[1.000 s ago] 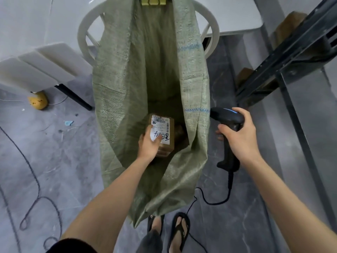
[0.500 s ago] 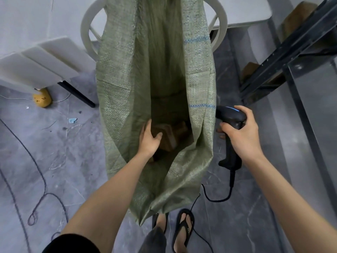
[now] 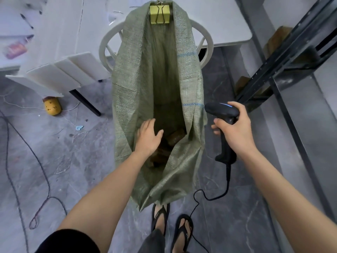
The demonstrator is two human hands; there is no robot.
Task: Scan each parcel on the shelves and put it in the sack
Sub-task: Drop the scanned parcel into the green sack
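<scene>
A tall green woven sack (image 3: 191,84) hangs open in front of me, clipped at the top by a yellow binder clip (image 3: 160,14) to a white chair (image 3: 104,46). Brown parcels (image 3: 176,136) lie in the dark bottom of the sack. My left hand (image 3: 148,137) hovers in the sack's mouth just above them, fingers spread and empty. My right hand (image 3: 235,128) is to the right of the sack and grips the handle of a black barcode scanner (image 3: 221,111), whose head points left toward the sack.
A dark metal shelf frame (image 3: 284,57) runs diagonally at the right with brown parcels (image 3: 275,41) on it. White tables (image 3: 60,33) stand behind and to the left. The scanner cable (image 3: 217,196) and other cables (image 3: 43,172) trail on the grey floor. My sandalled feet (image 3: 171,227) are below the sack.
The labelled parcel left my left hand and dropped among the parcels in the sack. That hand has since opened and risen slightly. My right hand still holds the scanner in about the same place.
</scene>
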